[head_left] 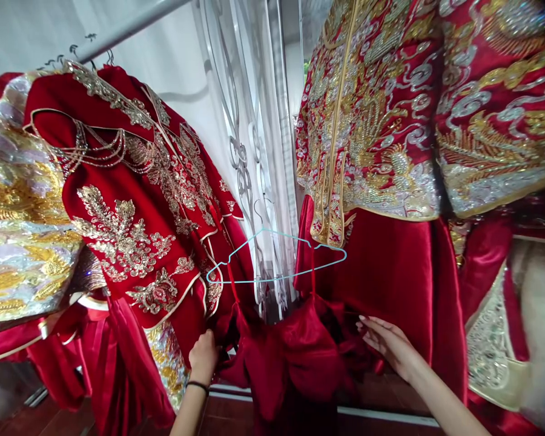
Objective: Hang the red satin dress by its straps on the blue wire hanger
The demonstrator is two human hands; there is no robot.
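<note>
A dark red dress (306,345) with thin shoulder straps hangs from a light blue wire hanger (272,280) in the middle of the view. Its straps loop over the two notches of the hanger. My left hand (203,356), a black band at its wrist, is closed at the dress's left side, its fingertips partly hidden by cloth. At the other side my right hand (386,340) has its fingers fairly straight, their tips pinched together at the edge of the dress's loose ruffled sleeve. The lower part of the dress falls into shadow.
Left of the dress, a red jacket (131,200) with silver beadwork and a gold sequined garment (22,212) hang from a metal rail (136,27). On the right hangs a red and gold embroidered jacket (381,133) over a red satin skirt (399,272). White scrolled metalwork (236,139) stands behind.
</note>
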